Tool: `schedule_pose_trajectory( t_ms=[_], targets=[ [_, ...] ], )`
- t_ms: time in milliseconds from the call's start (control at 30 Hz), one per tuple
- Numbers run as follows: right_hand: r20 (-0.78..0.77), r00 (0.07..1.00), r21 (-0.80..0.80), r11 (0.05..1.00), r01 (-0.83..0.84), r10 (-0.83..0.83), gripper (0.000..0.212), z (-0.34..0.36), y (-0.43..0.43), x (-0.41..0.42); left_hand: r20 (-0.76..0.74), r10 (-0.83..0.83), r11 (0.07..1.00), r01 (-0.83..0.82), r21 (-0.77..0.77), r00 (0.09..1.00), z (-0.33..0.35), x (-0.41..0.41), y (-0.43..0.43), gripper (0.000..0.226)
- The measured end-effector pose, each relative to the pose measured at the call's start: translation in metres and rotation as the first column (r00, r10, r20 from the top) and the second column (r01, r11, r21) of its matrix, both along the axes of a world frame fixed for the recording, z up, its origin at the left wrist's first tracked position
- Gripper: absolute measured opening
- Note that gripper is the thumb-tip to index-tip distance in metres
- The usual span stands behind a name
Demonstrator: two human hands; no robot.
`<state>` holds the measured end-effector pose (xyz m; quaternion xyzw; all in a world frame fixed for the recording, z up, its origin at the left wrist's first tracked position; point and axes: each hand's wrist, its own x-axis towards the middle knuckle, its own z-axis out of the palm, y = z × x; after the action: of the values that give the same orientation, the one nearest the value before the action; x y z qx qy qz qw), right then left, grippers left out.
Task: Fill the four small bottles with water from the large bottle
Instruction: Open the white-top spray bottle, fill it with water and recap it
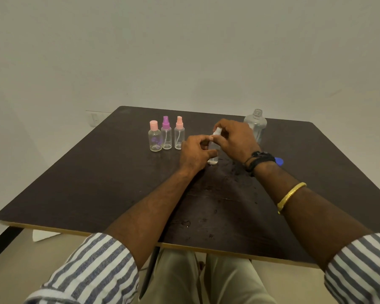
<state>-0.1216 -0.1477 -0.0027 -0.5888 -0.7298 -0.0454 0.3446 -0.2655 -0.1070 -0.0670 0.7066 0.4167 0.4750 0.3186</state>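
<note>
Nearest, rolled sleeves point(97, 266) of blue-and-white striped cloth ended above both bare forearms. The right forearm wore a thin gold bangle point(291, 195), and black bands point(260, 160) wrapped that wrist. The surface point(97, 183) was a dark brown, wood-grained board with rounded corners and a pale edge strip. Small beads of water point(235, 170) spotted it in front of the hands.

At mid-surface the left hand point(194, 153) curled its fingers round the body of a clear small bottle point(213, 159), a slim plastic cylinder standing upright on the board. The right hand point(233, 139) came from above, with fingertips pinched on that bottle's white top point(216, 132). Just behind the right wrist lay a blue cap point(279, 161), partly hidden.

Farther, left of the hands, three clear small bottles stood upright close together in a row. The left one was a rounder pink-capped bottle point(155, 139) with a flat lid, then came a purple spray bottle point(166, 136) and a pink spray bottle point(179, 136), each showing a thin tube inside. Farthest right stood the large bottle point(256, 126), of clear plastic with rounded shoulders and an open threaded neck.
</note>
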Motion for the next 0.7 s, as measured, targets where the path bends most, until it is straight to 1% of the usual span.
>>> schedule_pose_trajectory(
  t_ms=[133, 233, 300, 367, 433, 533, 600, 700],
  targets=[
    [0.066, 0.994, -0.006, 0.996, 0.083, -0.083, 0.033, -0.001, 0.005, -0.004, -0.007, -0.011, 1.000, 0.011, 0.006, 1.000, 0.000, -0.001, 0.000, 0.030],
    [0.093, 0.992, -0.030, 0.996, 0.088, -0.085, 0.039, -0.004, 0.010, -0.001, -0.008, -0.002, 1.000, 0.002, 0.006, 1.000, 0.001, -0.002, -0.001, 0.023],
    [0.065, 0.997, -0.052, 0.998, 0.034, -0.031, 0.046, -0.007, 0.008, 0.002, 0.008, -0.017, 1.000, 0.017, -0.003, 1.000, 0.001, -0.002, 0.000, 0.026],
    [-0.045, 0.999, -0.059, 0.998, -0.029, 0.026, 0.051, -0.009, 0.003, 0.003, 0.023, -0.030, 1.000, 0.030, -0.004, 0.999, 0.000, -0.003, 0.001, 0.033],
    [-0.134, 0.990, -0.014, 0.998, -0.054, 0.052, 0.040, -0.009, -0.001, 0.002, 0.036, -0.037, 0.999, 0.037, -0.007, 0.999, 0.000, -0.003, 0.000, 0.037],
    [-0.193, 0.978, 0.005, 0.997, -0.076, 0.076, 0.023, -0.006, 0.000, 0.002, 0.021, -0.021, 1.000, 0.021, -0.011, 1.000, 0.000, -0.002, -0.001, 0.043],
    [-0.198, 0.978, -0.034, 0.997, -0.075, 0.067, 0.020, -0.004, 0.001, 0.003, 0.014, -0.012, 1.000, 0.013, -0.013, 1.000, -0.001, -0.002, 0.002, 0.046],
    [-0.192, 0.979, -0.110, 0.990, -0.085, 0.063, 0.021, 0.000, 0.002, 0.005, 0.024, -0.021, 1.000, 0.021, -0.013, 0.999, -0.002, -0.001, 0.001, 0.047]
  ],
)
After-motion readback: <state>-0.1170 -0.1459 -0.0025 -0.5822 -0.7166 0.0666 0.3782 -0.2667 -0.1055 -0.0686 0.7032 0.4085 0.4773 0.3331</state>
